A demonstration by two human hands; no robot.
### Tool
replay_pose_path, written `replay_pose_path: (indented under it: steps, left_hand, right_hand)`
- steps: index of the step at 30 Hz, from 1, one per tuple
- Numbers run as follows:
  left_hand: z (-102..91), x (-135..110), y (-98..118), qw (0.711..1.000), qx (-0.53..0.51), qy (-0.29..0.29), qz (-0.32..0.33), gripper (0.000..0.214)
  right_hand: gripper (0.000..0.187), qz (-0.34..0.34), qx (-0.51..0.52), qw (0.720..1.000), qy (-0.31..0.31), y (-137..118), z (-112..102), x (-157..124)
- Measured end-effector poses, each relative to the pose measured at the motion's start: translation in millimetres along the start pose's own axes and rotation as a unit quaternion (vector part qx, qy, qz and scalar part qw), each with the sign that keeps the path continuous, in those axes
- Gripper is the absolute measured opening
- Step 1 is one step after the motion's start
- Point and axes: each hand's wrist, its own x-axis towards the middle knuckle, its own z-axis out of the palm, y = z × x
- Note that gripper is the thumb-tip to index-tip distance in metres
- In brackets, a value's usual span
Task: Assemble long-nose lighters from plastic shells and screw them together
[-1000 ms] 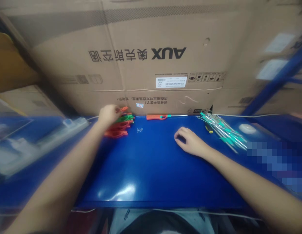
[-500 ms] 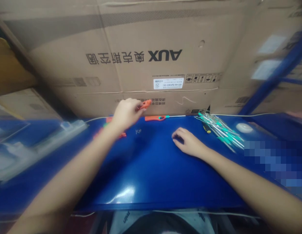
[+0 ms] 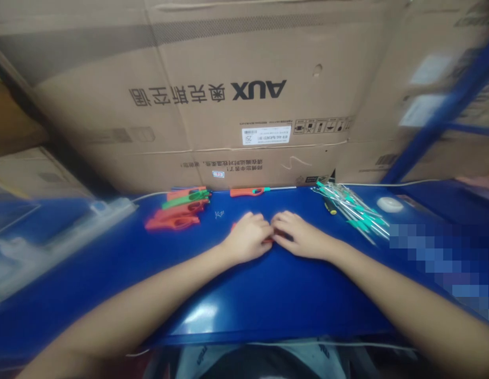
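Observation:
My left hand [image 3: 250,238] is closed around an orange-red lighter handle [image 3: 268,240], mostly hidden by the fingers. My right hand [image 3: 301,235] meets it at the handle's front end, its fingers curled into a pinch; what lies between them is hidden and blurred. Both hands are low over the blue table, in the middle. To the left lie several loose lighter handles, mostly orange-red [image 3: 175,222], with a green one [image 3: 185,199] among them. Behind the hands lies a whole orange stick lighter [image 3: 247,192] with a metal tube.
A bundle of metal lighter tubes with teal collars [image 3: 357,208] lies at the right, beside a black-and-yellow tool handle [image 3: 330,206] and a white round object [image 3: 390,205]. Cardboard [image 3: 212,47] walls the back. A blurred whitish plastic rack [image 3: 62,242] stands left on the blue table [image 3: 236,300].
My left hand has come down and right with the orange-red handle, from in front of the cardboard to my right hand. The loose handles at the left are now uncovered. My right hand has barely moved.

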Motion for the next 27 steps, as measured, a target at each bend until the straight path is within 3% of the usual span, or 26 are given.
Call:
replay_pose_path:
  steps: [3, 5, 10, 17, 23, 27]
  left_hand:
    - [-3.8, -6, 0, 0.999, -0.051, 0.003, -0.01, 0.012]
    - [-7.0, -13, -5, 0.996, -0.093, 0.015, -0.008, 0.026]
    - [-10.3, -37, -29, 0.994, -0.088, 0.066, -0.002, 0.043]
    - [-3.4, -57, -51, 0.988, -0.144, 0.024, -0.056, 0.047]
    - [2.4, -56, -54, 0.981, -0.176, 0.031, -0.076, 0.043]
    - [1.0, -56, -51, 0.98, -0.178, 0.044, -0.072, 0.045]
  right_hand:
    - [0.013, 0.013, 0.024, 0.999, -0.031, 2, -1, -1]
    - [0.013, 0.012, 0.023, 0.999, -0.036, 2, -2, -2]
    - [0.011, 0.001, 0.013, 0.999, -0.039, -1, -8, -2]
    - [0.011, -0.003, -0.001, 0.999, -0.036, -4, -10, -1]
    - [0.019, 0.012, -0.043, 0.999, -0.004, -4, -4, 1]
    - [0.02, 0.086, -0.022, 0.992, 0.088, -5, 2, 2]
